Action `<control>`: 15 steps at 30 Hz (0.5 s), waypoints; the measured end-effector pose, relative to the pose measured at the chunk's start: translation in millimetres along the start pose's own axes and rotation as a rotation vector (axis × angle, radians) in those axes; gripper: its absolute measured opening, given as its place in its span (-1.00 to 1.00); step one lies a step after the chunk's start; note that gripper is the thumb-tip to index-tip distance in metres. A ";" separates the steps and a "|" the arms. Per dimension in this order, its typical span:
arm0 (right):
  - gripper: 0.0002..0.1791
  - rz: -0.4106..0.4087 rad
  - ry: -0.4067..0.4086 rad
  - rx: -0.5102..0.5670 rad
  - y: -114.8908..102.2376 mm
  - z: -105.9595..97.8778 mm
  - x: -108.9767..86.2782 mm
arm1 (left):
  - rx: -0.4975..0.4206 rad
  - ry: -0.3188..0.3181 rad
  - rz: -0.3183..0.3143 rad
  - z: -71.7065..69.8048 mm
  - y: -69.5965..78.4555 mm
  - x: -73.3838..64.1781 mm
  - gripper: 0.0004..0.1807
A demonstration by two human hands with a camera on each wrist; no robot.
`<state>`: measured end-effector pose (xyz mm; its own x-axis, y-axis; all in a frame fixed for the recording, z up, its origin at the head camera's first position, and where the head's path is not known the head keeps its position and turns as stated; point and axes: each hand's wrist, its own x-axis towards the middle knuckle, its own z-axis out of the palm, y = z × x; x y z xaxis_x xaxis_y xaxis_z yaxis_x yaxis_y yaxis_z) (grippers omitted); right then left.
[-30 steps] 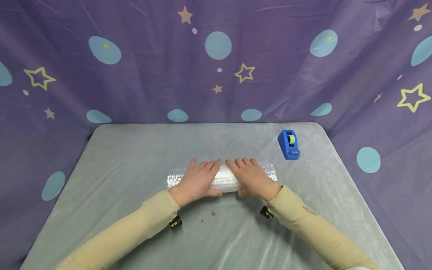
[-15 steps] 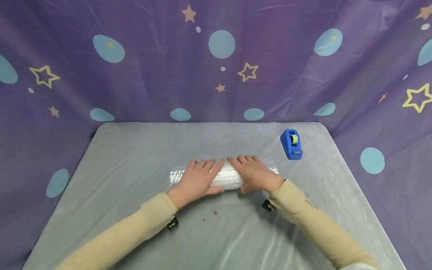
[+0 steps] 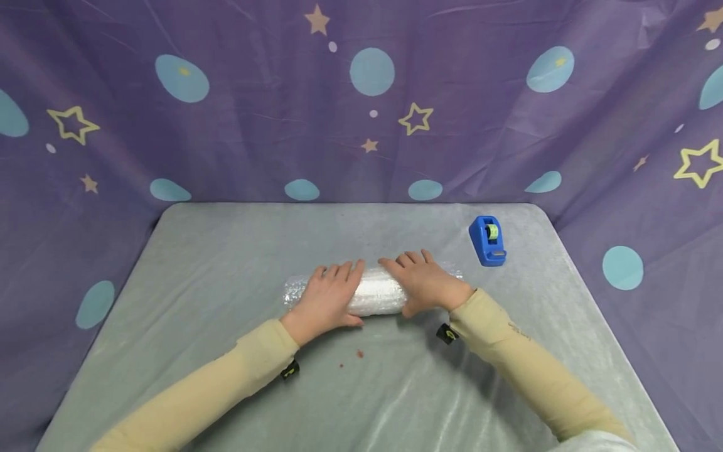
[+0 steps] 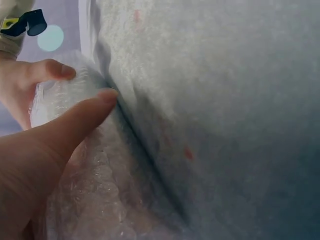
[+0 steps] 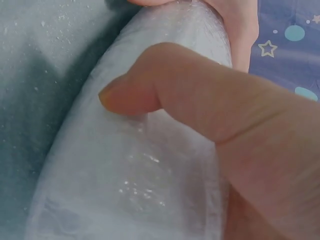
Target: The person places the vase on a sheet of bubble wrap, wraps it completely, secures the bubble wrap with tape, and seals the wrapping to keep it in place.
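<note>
A roll of clear bubble wrap point(image 3: 377, 292) lies crosswise on the table, near its middle in the head view. My left hand point(image 3: 326, 296) grips the left part, fingers over the far side and thumb along the near side. On the right part, my right hand point(image 3: 426, 284) holds the roll the same way, with a gap between the hands. Close up in the left wrist view, rows of bubbles show on the wrap point(image 4: 100, 195) under the thumb. In the right wrist view the thumb presses on a smooth, shiny stretch of the wrap point(image 5: 135, 175).
A blue tape dispenser point(image 3: 488, 241) with a roll of tape stands at the back right of the grey-covered table point(image 3: 254, 245). Small red spots point(image 3: 359, 354) mark the cover in front of the roll. A purple curtain point(image 3: 248, 113) with stars hangs behind and at the sides.
The right hand has moved a little away from the body over the roll. The left hand has slid slightly left, widening the gap between the hands. The roll has shifted slightly farther back.
</note>
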<state>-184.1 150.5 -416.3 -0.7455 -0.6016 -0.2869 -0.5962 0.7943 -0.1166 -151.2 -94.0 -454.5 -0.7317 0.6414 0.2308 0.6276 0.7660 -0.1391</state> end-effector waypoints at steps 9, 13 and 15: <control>0.25 0.080 0.021 -0.037 -1.0 -3.2 -5.9 | 0.009 0.051 0.054 2.4 -5.8 3.7 0.23; 0.20 0.065 0.087 -0.091 -1.7 -1.9 -12.1 | -0.040 -0.007 0.038 0.6 -8.0 5.2 0.22; 0.17 0.039 0.125 -0.109 -1.8 -0.9 -15.5 | -0.074 -0.045 0.023 -0.5 -8.9 6.1 0.22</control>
<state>-171.8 158.3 -410.8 -0.7960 -0.5813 -0.1684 -0.5895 0.8077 -0.0016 -161.2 -96.8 -451.4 -0.7269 0.6614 0.1849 0.6612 0.7468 -0.0719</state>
